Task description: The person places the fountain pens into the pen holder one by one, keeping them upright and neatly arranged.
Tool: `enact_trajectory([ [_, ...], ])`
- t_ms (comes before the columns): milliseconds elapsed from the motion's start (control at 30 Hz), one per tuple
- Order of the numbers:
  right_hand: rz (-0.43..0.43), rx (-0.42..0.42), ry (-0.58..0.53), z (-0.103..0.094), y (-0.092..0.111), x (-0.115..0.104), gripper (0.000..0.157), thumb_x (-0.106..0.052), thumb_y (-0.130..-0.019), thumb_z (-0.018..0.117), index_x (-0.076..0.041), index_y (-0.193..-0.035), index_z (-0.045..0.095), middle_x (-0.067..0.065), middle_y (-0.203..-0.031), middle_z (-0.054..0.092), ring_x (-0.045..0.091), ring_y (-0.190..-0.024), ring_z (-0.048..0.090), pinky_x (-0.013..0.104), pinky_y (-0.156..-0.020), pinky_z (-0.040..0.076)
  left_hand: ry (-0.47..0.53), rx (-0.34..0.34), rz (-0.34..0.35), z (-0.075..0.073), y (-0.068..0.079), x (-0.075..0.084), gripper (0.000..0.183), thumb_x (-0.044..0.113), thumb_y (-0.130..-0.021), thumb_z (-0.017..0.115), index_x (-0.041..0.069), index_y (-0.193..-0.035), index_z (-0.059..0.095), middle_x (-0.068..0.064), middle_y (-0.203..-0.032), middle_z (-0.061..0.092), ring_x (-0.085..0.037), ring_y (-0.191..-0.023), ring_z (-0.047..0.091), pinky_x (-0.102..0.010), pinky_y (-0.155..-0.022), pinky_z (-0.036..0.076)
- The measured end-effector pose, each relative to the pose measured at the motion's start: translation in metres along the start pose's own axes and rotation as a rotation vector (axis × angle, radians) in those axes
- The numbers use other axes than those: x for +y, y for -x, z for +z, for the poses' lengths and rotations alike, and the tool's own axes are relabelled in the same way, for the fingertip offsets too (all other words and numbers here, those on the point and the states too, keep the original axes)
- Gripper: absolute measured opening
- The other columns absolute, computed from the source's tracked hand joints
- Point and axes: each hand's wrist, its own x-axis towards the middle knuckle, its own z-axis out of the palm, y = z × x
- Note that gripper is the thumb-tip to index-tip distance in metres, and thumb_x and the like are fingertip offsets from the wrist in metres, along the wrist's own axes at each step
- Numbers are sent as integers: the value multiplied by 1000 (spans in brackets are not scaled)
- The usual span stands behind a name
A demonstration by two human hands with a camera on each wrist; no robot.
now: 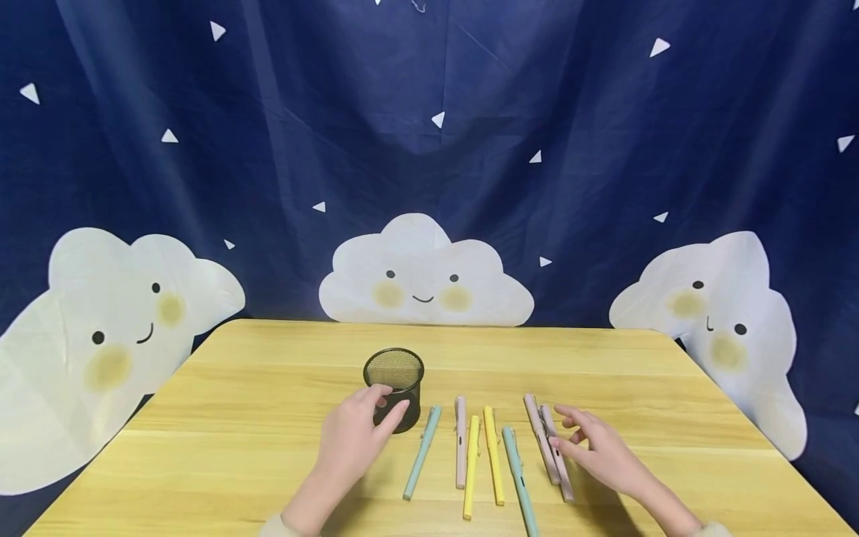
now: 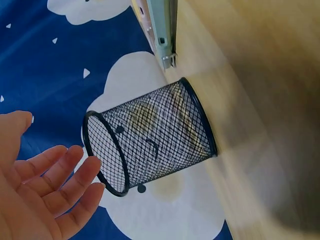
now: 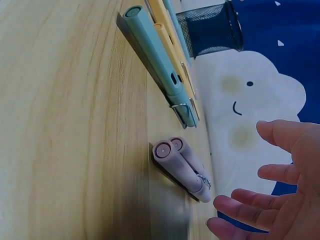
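A black mesh pen cup [image 1: 406, 409] stands upright on the table. My left hand [image 1: 350, 440] is at its near left side, thumb and fingers spread apart and holding nothing. In the left wrist view those fingers [image 2: 75, 197] overlap the cup's rim; whether they touch it I cannot tell. Over to the right, my right hand [image 1: 607, 456] hovers beside two lilac pens [image 1: 540, 440] lying side by side. Its fingers are loosely bent with nothing between them. The right wrist view shows a gap between that hand [image 3: 285, 185] and the pens' capped ends [image 3: 202, 187].
Between the hands lie a teal pen [image 1: 421, 453], another lilac pen [image 1: 460, 455], two yellow pens [image 1: 473, 470] and a second teal pen [image 1: 520, 481], roughly lengthwise. Behind the wooden table [image 1: 282, 358] hangs a dark blue curtain [image 1: 376, 164] with smiling clouds.
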Motion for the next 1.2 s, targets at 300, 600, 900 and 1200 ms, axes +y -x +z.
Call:
enact_trajectory([
  [300,16,-23,-19,-2,-2,3,53,-22,-81,64,10,-120,48,18,-100,56,10,-71,51,24,-57,42,32,-17,-81,1,-8,-12,25,31,-77,69,8,-87,66,8,-66,56,-5,-55,51,-20,-46,38],
  [600,32,-52,-25,-2,-5,7,52,-19,-82,64,11,-121,46,21,-101,56,10,-71,51,24,-54,42,105,-96,-217,2,-16,-21,39,34,-78,68,4,-101,62,11,-61,55,-4,-53,51,-23,-46,38],
  [900,36,-104,-84,-3,-8,13,53,-17,-83,63,12,-122,44,22,-99,54,12,-70,50,24,-50,44,209,-216,-364,4,-24,-31,55,38,-77,68,3,-118,54,7,-61,55,-8,-53,47,-27,-48,38],
  [1200,71,-165,-176,-4,-13,20,57,-17,-84,62,14,-126,37,24,-100,53,14,-68,51,28,-48,46,399,-265,-413,7,-26,-39,69,25,-75,72,2,-132,40,-7,-55,57,-15,-41,50,-27,-47,40],
])
